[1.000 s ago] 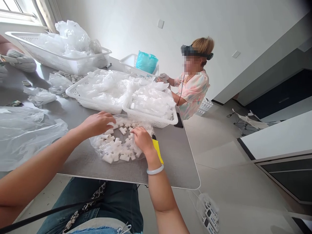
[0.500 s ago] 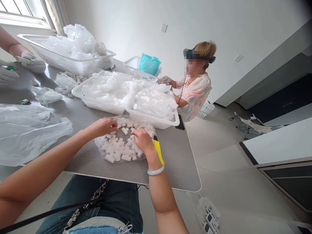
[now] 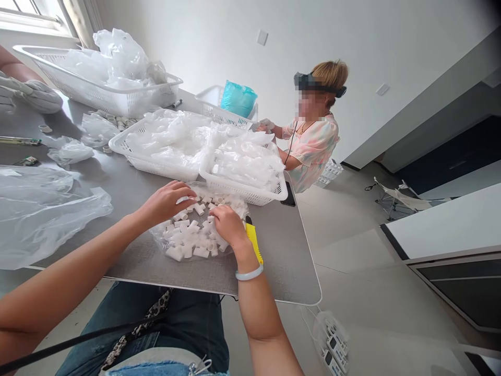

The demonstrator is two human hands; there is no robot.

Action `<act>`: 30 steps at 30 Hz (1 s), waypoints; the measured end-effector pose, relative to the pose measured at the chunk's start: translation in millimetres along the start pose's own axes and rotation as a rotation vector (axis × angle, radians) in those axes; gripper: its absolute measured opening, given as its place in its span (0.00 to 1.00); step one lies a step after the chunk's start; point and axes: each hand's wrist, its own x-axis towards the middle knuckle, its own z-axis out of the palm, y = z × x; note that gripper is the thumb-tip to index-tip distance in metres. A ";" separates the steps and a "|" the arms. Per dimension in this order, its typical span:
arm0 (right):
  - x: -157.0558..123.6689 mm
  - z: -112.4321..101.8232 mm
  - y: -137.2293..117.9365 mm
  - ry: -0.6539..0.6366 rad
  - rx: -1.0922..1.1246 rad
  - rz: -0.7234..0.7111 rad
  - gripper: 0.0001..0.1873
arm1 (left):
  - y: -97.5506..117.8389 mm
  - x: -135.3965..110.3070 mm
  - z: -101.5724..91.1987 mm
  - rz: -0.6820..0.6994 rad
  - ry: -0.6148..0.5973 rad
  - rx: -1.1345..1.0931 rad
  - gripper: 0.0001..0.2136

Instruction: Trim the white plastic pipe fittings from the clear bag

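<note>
The wearer's lap in torn blue jeans (image 3: 141, 334) sits at the near edge of a grey table (image 3: 282, 266), and both bare forearms reach forward over it. On the tabletop, a loose heap of white plastic pipe fittings (image 3: 195, 235), many of them tee-shaped, lies on a clear plastic bag (image 3: 166, 243). The right hand (image 3: 229, 225), with a pale bangle (image 3: 249, 274) at the wrist, presses in at the heap's right side with its fingers curled down among the fittings, though whether it grips one cannot be told. The left hand (image 3: 166, 201) arches, partly closed, over the heap's far edge; whether it holds a fitting is also unclear. A yellow utility knife (image 3: 253, 243) lies just beside the right hand. To the left spreads a large crumpled plastic sheet (image 3: 43, 214). Just beyond the heap, two white plastic baskets (image 3: 242, 190) (image 3: 129, 156) overflow with bagged fittings. Further off stand two more baskets (image 3: 97, 99) (image 3: 207, 104), one holding a teal bag (image 3: 238, 99). Across the table, a co-worker (image 3: 313, 151) in a floral blouse and headset reaches in with a gloved hand (image 3: 266, 124), while another person's gloved hands (image 3: 35, 96) show at the left edge
</note>
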 end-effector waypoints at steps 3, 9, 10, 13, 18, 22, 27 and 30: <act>0.0 1.7 1.1 0.002 -0.011 -0.005 0.20 | -6.9 -4.5 11.0 0.119 -0.064 0.063 0.12; 1.1 5.5 4.0 -0.003 -0.040 -0.016 0.20 | -19.9 -7.8 18.1 0.219 0.078 0.109 0.13; 1.3 5.7 4.1 -0.003 -0.043 -0.017 0.19 | -18.2 -7.0 14.9 0.210 0.094 0.090 0.13; 1.6 5.6 3.6 -0.005 -0.047 -0.020 0.19 | -9.3 -4.3 5.2 0.169 0.116 -0.002 0.13; 1.2 6.2 3.4 0.002 -0.046 -0.029 0.18 | -3.7 -3.9 9.9 0.215 0.087 -0.023 0.14; 1.6 8.6 4.5 0.017 -0.028 -0.034 0.18 | -10.2 -7.4 20.2 0.234 0.097 0.031 0.14; 2.3 8.9 4.2 0.061 0.029 -0.044 0.18 | -8.2 -9.1 17.3 0.269 0.130 0.093 0.15; 1.9 6.7 2.1 0.120 0.070 -0.044 0.17 | 4.1 -3.4 6.6 0.250 0.178 0.044 0.13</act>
